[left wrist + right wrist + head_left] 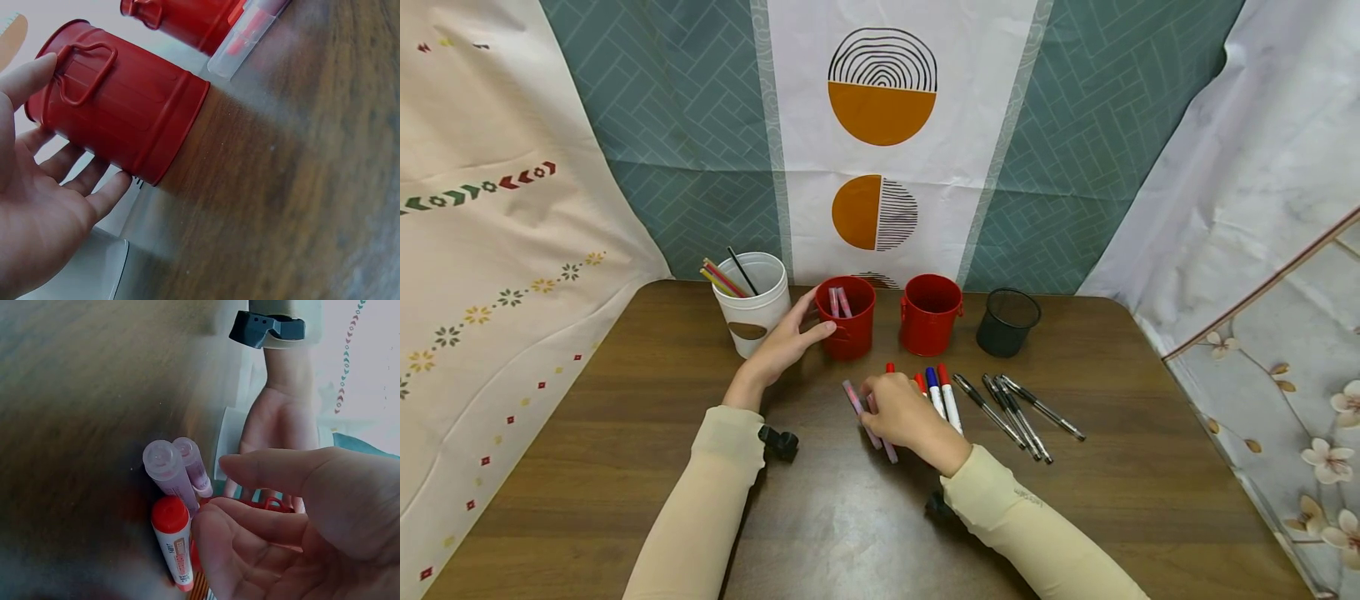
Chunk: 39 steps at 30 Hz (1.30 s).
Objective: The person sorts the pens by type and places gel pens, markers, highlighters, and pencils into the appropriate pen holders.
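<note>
Our left arm (703,500) and right arm (1037,521) stretch forward. Our left hand (784,343) grips, thumb apart from its curved fingers; our right hand (901,410) lies back upward, fingers loosely bent.

Brown wooden table (1120,517) is catching soft glare. Teal-and-white cloth (883,158) is hanging behind; cream patterned cloth (497,233) is draping left, pale floral cloth (1247,367) right.

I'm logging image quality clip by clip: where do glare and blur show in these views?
Head: pale glare on the table at its near middle, black pens fairly crisp; left wrist: wood grain soft towards the right, the held cup clearer in outline; right wrist: wood grain smeared, lettering on the red-capped marker only partly readable.
</note>
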Motion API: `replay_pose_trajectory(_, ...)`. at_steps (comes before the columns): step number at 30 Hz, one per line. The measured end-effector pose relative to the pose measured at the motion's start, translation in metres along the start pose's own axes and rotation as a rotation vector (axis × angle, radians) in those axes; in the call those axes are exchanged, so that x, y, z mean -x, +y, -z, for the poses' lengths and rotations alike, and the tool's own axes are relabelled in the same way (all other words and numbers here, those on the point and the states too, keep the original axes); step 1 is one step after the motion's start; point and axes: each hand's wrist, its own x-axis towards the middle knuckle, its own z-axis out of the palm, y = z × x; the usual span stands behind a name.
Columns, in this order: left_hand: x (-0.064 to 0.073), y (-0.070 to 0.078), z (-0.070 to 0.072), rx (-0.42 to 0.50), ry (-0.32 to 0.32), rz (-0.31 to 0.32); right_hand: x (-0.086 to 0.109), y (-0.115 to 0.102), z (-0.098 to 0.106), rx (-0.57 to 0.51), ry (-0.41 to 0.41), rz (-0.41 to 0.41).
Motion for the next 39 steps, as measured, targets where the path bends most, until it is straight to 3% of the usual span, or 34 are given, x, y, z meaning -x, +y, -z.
replay_pose_trajectory(12,-0.001,-0.001,0.000,-0.002,-0.002,-0.005,-0.003,-0.006,-0.003,0.138,0.004,0.010)
replay_pose_trajectory(18,-0.001,0.000,0.000,-0.011,0.000,0.003,-0.003,-0.008,-0.008,0.109,-0.023,0.005)
replay_pose_trajectory(25,-0.001,0.000,0.000,-0.021,0.004,0.009,-0.005,-0.010,-0.012,0.228,0.015,0.052)
replay_pose_trajectory(30,-0.001,0.000,0.000,-0.021,0.006,0.014,-0.005,-0.009,-0.012,0.189,0.001,0.042)
replay_pose_trajectory(36,-0.001,-0.001,0.000,-0.016,0.004,0.015,-0.005,-0.007,-0.006,0.030,-0.061,-0.052)
replay_pose_trajectory(39,-0.001,-0.001,0.000,-0.016,0.009,0.015,-0.005,-0.005,-0.002,-0.006,-0.069,-0.057)
